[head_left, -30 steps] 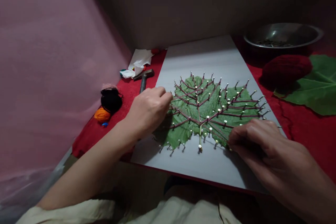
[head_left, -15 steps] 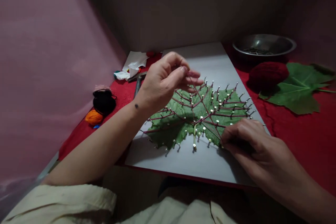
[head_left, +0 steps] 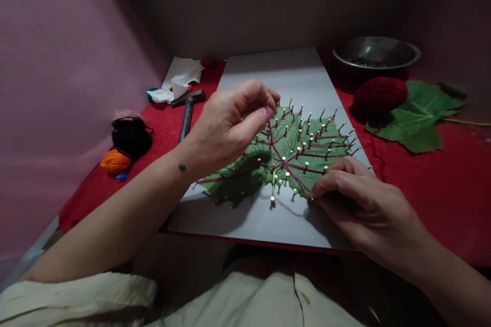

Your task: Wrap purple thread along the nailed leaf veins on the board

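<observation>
A green leaf (head_left: 287, 135) lies on a white board (head_left: 276, 71), ringed and crossed by several upright nails. Dark red yarn (head_left: 293, 164) runs between the nails along the leaf's veins. Above the leaf's left part, my left hand (head_left: 240, 115) is closed, pinching a strand of the yarn between thumb and fingers. My right hand (head_left: 356, 199) is low at the leaf's lower right edge, its thumb and forefinger pressed together on the yarn beside a nail.
A hammer (head_left: 186, 115), white paper (head_left: 182, 72), black yarn (head_left: 131, 136) and orange yarn (head_left: 115, 161) lie on the left of the red cloth (head_left: 452, 189). At right are a metal bowl (head_left: 406, 61), a dark red ball (head_left: 379, 95) and another leaf (head_left: 418, 117).
My left hand's spread fingers have curled in around the yarn. The view has shifted, bringing the whole hammer head into sight. My right hand stays by the leaf's lower right edge.
</observation>
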{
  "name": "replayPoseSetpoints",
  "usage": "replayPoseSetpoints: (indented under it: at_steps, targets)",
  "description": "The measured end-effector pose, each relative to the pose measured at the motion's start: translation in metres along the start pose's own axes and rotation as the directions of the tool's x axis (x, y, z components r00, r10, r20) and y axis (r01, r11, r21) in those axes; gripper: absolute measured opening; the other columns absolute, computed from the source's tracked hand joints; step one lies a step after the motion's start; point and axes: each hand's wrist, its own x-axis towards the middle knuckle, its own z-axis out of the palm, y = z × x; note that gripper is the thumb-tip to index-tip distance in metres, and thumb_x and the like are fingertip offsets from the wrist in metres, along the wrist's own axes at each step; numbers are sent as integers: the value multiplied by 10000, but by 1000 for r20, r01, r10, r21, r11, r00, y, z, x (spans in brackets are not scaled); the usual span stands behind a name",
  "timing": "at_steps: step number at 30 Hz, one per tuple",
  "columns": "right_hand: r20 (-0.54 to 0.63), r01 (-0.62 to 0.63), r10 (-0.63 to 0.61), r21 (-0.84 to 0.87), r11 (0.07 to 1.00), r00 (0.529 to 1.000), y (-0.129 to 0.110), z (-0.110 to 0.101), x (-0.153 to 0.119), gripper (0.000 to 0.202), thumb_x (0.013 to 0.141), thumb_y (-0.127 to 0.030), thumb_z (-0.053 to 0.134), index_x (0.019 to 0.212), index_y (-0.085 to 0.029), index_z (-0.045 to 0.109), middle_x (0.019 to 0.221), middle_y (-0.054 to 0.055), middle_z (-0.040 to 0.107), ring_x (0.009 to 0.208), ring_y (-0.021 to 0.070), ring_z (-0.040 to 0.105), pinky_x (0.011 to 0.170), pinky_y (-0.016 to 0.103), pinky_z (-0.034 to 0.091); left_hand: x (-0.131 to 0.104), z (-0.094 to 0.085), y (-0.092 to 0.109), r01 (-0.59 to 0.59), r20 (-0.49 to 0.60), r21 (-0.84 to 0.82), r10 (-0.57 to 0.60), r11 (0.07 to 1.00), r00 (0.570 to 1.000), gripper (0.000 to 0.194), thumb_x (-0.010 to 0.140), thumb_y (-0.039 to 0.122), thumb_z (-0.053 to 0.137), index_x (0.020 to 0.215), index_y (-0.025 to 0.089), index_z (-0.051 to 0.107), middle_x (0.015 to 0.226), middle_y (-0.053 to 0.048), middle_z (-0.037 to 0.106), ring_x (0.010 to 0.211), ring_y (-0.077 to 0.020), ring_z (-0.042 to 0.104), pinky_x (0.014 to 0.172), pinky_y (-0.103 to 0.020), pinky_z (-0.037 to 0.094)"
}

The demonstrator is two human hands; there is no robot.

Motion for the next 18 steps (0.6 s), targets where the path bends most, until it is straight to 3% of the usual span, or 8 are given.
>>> replayPoseSetpoints:
  at_steps: [3, 6, 8, 13, 18]
  targets:
    - [4, 77, -77, -97, 992, 997, 2, 1, -2, 183, 859, -56, 481, 848, -217, 568, 728, 16, 564, 765, 168, 528, 641, 299, 441, -2, 0, -1, 10, 37, 43, -12, 999, 999, 114, 841, 106, 506, 807, 170, 594, 899, -48, 670, 854, -161, 654, 771, -318, 560]
    - [8, 158, -160, -218, 963, 987, 3, 3, -4, 209, 853, -46, 486, 908, -216, 593, 678, 11, 565, 809, 192, 525, 674, 323, 438, 2, -2, -1, 128, 71, 54, -131, 990, 989, 120, 858, 132, 502, 843, 158, 619, 610, 5, 606, 561, -124, 622, 532, -259, 515]
    - [0, 171, -177, -256, 951, 984, 2, 4, -5, 228, 852, -45, 491, 948, -220, 601, 676, 12, 580, 831, 206, 519, 688, 336, 435, 5, -4, -1, 191, 100, -19, -188, 981, 977, 125, 870, 138, 501, 849, 149, 624, 534, 19, 572, 486, -116, 602, 449, -235, 468]
    - [-51, 135, -160, -327, 935, 986, -2, 7, -8, 268, 864, -63, 513, 1056, -234, 591, 715, 15, 590, 800, 197, 505, 682, 330, 418, 4, -4, 4, 180, 142, -126, -162, 976, 977, 135, 893, 115, 482, 860, 150, 608, 557, 12, 608, 504, -125, 632, 451, -240, 494]
    - [-83, 48, -84, -364, 930, 993, -7, 10, -13, 232, 870, -69, 521, 1018, -239, 577, 744, 21, 549, 735, 175, 512, 649, 310, 414, 0, -2, 6, 231, 163, -233, -197, 945, 967, 151, 868, 65, 481, 803, 136, 598, 605, -6, 644, 548, -133, 661, 476, -245, 528]
